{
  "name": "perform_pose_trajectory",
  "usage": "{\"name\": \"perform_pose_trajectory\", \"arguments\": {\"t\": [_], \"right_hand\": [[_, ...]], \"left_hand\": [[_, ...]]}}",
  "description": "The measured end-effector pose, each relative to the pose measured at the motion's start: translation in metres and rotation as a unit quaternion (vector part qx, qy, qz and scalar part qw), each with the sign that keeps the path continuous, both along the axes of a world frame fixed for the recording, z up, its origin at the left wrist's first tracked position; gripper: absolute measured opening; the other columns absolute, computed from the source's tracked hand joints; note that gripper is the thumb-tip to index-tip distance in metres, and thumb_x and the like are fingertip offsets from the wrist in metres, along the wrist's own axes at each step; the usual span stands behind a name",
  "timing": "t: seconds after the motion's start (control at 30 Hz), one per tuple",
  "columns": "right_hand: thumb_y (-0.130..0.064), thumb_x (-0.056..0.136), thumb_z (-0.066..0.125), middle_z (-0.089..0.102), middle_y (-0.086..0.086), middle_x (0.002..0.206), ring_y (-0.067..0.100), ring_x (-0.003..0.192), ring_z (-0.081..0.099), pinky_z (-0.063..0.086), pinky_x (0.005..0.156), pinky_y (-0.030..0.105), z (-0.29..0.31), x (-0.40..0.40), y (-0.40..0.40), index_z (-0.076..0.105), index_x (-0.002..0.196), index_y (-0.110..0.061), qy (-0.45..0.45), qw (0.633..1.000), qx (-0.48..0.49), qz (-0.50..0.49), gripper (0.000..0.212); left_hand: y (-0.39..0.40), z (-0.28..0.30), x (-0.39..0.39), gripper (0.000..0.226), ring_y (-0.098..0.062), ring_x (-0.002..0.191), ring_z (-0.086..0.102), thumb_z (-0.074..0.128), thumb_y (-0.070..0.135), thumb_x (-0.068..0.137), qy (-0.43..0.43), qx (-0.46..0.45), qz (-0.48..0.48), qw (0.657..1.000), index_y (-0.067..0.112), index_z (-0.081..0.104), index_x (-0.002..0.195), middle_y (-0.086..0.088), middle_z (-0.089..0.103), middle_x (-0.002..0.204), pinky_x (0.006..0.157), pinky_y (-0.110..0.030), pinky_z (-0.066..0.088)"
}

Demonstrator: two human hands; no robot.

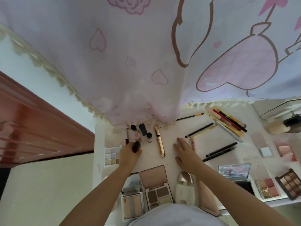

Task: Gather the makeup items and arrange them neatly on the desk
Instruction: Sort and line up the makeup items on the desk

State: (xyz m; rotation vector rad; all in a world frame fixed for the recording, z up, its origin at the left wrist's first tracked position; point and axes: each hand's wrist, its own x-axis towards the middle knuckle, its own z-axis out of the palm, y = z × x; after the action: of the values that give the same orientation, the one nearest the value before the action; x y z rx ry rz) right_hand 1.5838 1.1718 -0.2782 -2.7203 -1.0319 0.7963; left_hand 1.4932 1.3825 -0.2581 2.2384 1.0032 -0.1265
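My left hand [129,154] grips a small dark-capped bottle [136,146] at the left of the white desk [169,139]. Just beyond it stand other small bottles [149,137] and a dark tube [142,129]. A gold mascara tube [159,140] lies lengthwise in the middle. My right hand [185,152] rests flat and open on the desk right of the mascara. A pinkish stick [192,142] lies by its fingertips. Black pencils [219,150] and a pile of coloured pencils [228,121] lie to the right.
Open palettes line the near edge: a brown eyeshadow compact [157,188], a contour palette [132,203], a pastel grid palette [112,154], blush palettes [267,188] at right. A pink printed curtain [146,62] hangs over the desk's back. A large brush [276,128] lies far right.
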Motion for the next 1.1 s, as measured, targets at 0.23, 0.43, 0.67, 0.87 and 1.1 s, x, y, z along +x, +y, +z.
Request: {"name": "perform_pose_trajectory", "arguments": {"t": [0.23,0.43,0.67,0.87,1.1], "right_hand": [[-0.014,0.086,0.058,0.050,0.018,0.127,0.031,0.121,0.045,0.038,0.099,0.032,0.020,0.003,-0.021,0.050,0.124,0.000,-0.066,0.982,0.141,-0.106,0.042],[-0.034,0.088,0.051,0.061,0.001,0.099,0.020,0.094,0.055,0.038,0.085,0.031,0.023,0.001,-0.033,0.045,0.118,-0.013,-0.118,0.978,-0.063,-0.159,0.037],[-0.013,0.083,0.061,0.064,0.010,0.091,0.023,0.078,0.059,0.043,0.067,0.026,0.044,0.005,-0.029,0.054,0.101,-0.002,0.025,0.950,0.132,-0.283,0.022],[-0.008,0.076,0.070,0.062,-0.013,0.070,-0.005,0.063,0.058,0.040,0.057,0.003,0.100,0.002,-0.018,0.058,0.074,-0.021,0.047,0.920,0.309,-0.235,0.017],[-0.006,0.080,0.066,0.061,-0.012,0.070,0.000,0.059,0.056,0.042,0.057,0.007,0.141,0.007,-0.016,0.068,0.082,-0.016,0.092,0.907,0.364,-0.191,0.010]], "left_hand": [[-0.006,0.007,-0.010,0.032,-0.013,0.082,0.051,0.066,0.014,0.079,0.000,-0.013,0.026,1.000,0.004,0.057,0.108,-0.009,0.064,0.099,0.073,-0.019,0.035],[-0.015,0.021,-0.028,0.026,-0.012,0.079,0.055,0.068,0.020,0.079,-0.008,0.003,0.011,1.000,0.010,0.060,0.101,0.004,0.057,0.084,0.072,-0.019,0.039],[-0.042,0.050,-0.016,0.017,0.005,0.068,0.049,0.063,0.022,0.084,-0.084,-0.056,-0.088,0.991,0.016,0.059,0.099,0.013,0.053,0.080,0.057,-0.003,0.039],[-0.066,0.079,0.019,0.023,-0.006,0.077,0.060,0.056,0.025,0.090,-0.091,-0.356,-0.064,0.928,0.014,0.058,0.111,0.007,0.061,0.088,0.070,-0.019,0.051],[-0.058,0.108,0.033,0.009,-0.003,0.053,0.055,0.061,0.009,0.085,-0.176,-0.469,-0.030,0.865,0.015,0.061,0.078,0.008,0.057,0.063,0.052,-0.018,0.041]]}}
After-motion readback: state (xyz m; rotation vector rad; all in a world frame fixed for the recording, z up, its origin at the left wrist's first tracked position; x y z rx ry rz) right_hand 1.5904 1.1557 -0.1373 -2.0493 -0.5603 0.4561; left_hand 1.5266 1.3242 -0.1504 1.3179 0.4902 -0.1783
